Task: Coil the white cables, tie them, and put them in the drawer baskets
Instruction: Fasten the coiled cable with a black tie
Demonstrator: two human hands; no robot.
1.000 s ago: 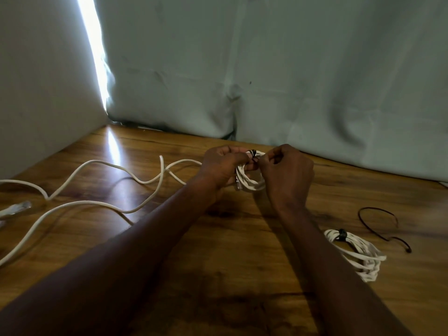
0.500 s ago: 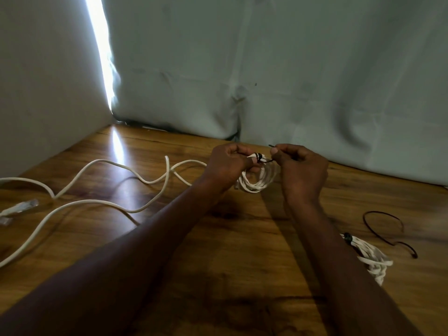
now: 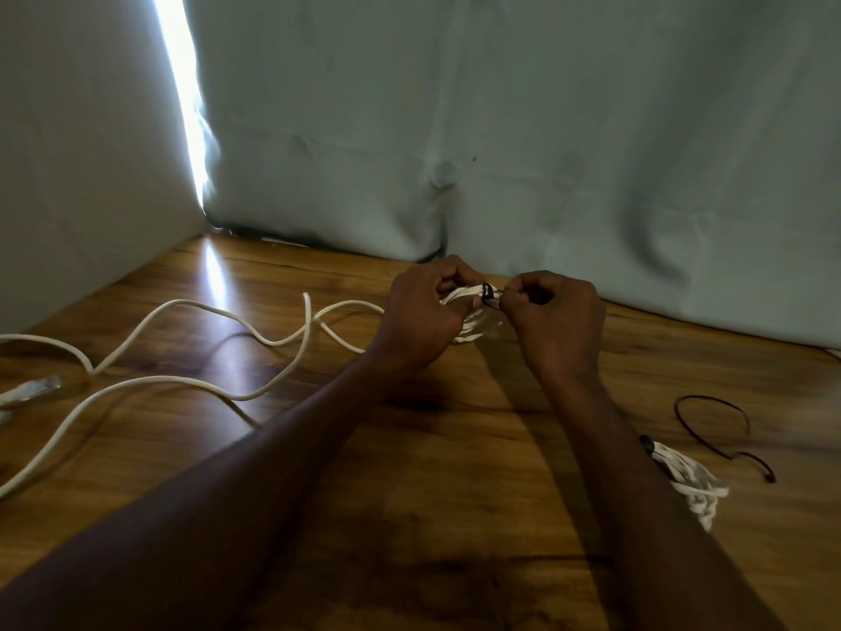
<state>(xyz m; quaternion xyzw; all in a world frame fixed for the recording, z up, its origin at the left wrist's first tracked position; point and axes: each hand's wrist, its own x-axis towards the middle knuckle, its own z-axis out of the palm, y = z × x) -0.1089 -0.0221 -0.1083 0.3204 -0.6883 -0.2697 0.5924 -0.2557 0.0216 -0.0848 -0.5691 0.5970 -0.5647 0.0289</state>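
Gripping small coiled white cable (image 3: 468, 314) in curled left hand (image 3: 425, 311), right hand (image 3: 553, 318) fingers (image 3: 509, 302) pinched tight on thin black tie (image 3: 488, 293) wrapped round it, just above brown wooden table (image 3: 455, 448)

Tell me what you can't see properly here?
Head view:
- Coiled cable: mostly hidden behind left hand and right hand.
- Tied bundle: partly behind the right forearm.
- Loose cable: cut off at the left edge.
- Drawer baskets: outside the frame.
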